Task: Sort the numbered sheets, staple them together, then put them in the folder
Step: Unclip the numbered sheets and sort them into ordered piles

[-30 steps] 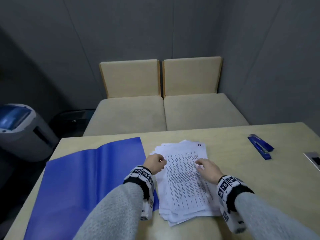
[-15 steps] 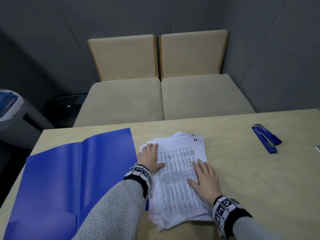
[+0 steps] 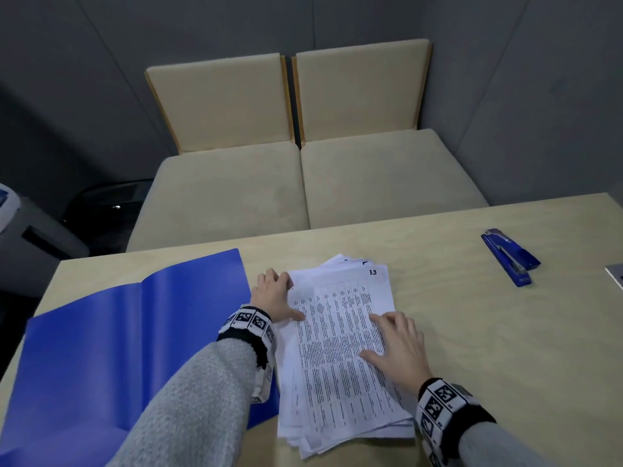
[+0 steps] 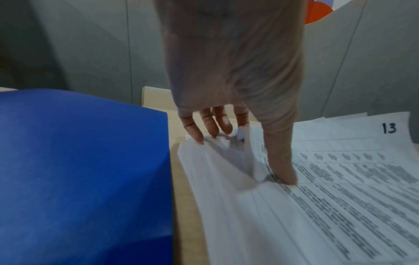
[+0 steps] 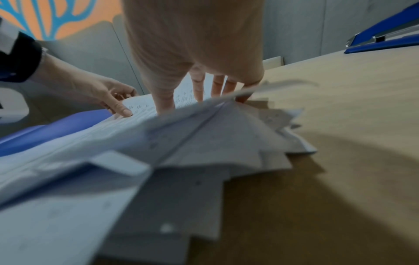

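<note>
One folder (image 3: 101,348), one stapler (image 3: 509,256), one paper stack (image 3: 340,358).

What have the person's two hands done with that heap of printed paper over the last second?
The left hand went from a loose fist at the messy stack of white numbered sheets to fingers over its far left corner, thumb pressing on top. The right hand slid back toward the person and spread flat on the top page. Sheet 13 stays uppermost; the open blue folder and blue stapler lie untouched.
</note>
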